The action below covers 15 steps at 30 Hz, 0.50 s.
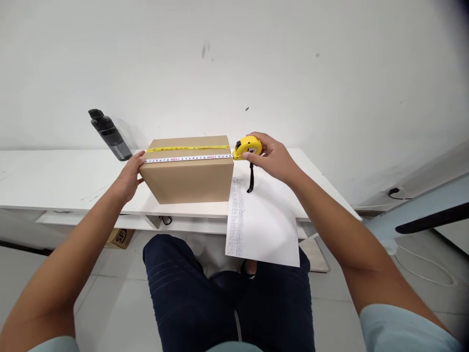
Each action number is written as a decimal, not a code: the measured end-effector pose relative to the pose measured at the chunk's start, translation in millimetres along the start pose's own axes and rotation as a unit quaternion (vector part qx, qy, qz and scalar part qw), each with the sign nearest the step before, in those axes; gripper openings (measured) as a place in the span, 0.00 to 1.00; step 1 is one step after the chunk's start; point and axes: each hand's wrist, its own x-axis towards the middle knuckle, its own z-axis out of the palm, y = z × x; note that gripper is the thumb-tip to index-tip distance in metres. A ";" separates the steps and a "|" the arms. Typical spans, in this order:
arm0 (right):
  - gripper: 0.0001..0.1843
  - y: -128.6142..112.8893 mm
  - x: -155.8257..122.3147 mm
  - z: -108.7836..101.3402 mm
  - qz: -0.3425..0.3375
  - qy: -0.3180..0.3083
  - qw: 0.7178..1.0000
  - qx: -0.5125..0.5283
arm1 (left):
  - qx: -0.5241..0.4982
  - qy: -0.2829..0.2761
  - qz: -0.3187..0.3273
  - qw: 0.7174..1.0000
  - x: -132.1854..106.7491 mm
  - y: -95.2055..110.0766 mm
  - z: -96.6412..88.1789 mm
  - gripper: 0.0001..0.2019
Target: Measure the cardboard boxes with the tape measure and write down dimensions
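A closed brown cardboard box (188,185) stands on the white bench. The white blade (190,159) of a yellow tape measure (248,147) is stretched across the box top near its front edge. At the box's left edge, my left hand (129,177) is closed on the corner, holding the blade's end there; the tip is hidden under the fingers. My right hand (273,155) grips the tape measure's case just beyond the box's right edge. A black wrist strap (251,178) hangs from the case. Behind the blade, a yellow strip (186,148) runs across the top.
A dark bottle (110,134) stands behind left, near the wall. A sheet of paper with writing (264,222) lies right of the box and overhangs the front edge of the white bench (66,178). Beneath is a shelf, with another carton (120,238) below on the left.
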 end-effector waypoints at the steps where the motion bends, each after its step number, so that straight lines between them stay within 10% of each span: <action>1: 0.22 0.0 -0.6 -0.8 -0.001 0.002 1.000 -0.004 | 0.005 0.010 -0.020 1.000 -2.3 3.3 0.0 0.23; 15: 0.25 -6.8 -5.6 1.2 0.005 -0.001 0.998 -0.058 | 0.248 0.028 -0.066 0.966 -3.4 36.9 -5.3 0.18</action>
